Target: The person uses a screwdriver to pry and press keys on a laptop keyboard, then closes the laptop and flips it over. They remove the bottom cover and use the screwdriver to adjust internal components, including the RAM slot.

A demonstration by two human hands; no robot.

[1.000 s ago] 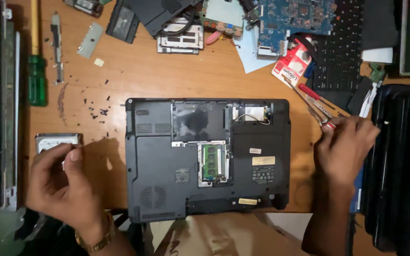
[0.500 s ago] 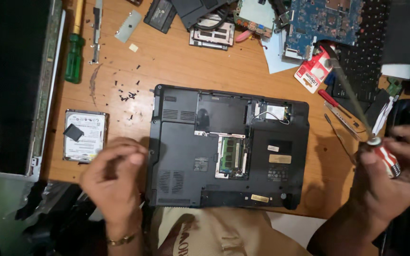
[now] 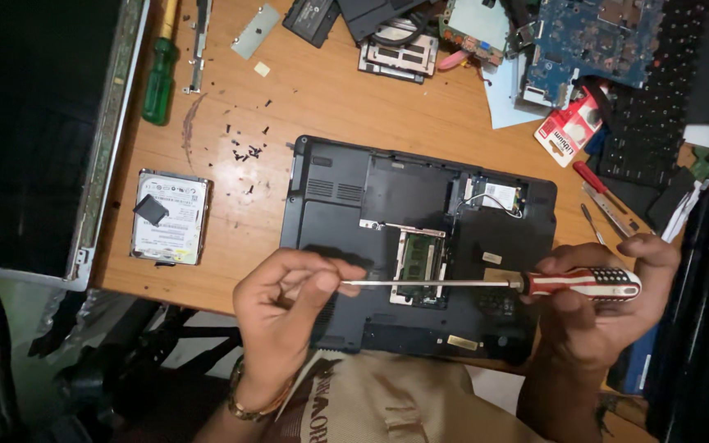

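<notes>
My right hand [image 3: 596, 308] is clamped around the red-and-white handle of the screwdriver [image 3: 527, 284], which lies level over the upturned laptop base [image 3: 346, 201] at the near edge of the worktop [image 3: 354, 102]. My left hand [image 3: 285, 316] has its grip pinched together on the shaft tip. The step looks like seating a small screw on the tip, so I would keep the shaft steady and work above the base, where a dropped screw stays findable; spare loose screws [image 3: 244, 148] lie toward the far left corner.
</notes>
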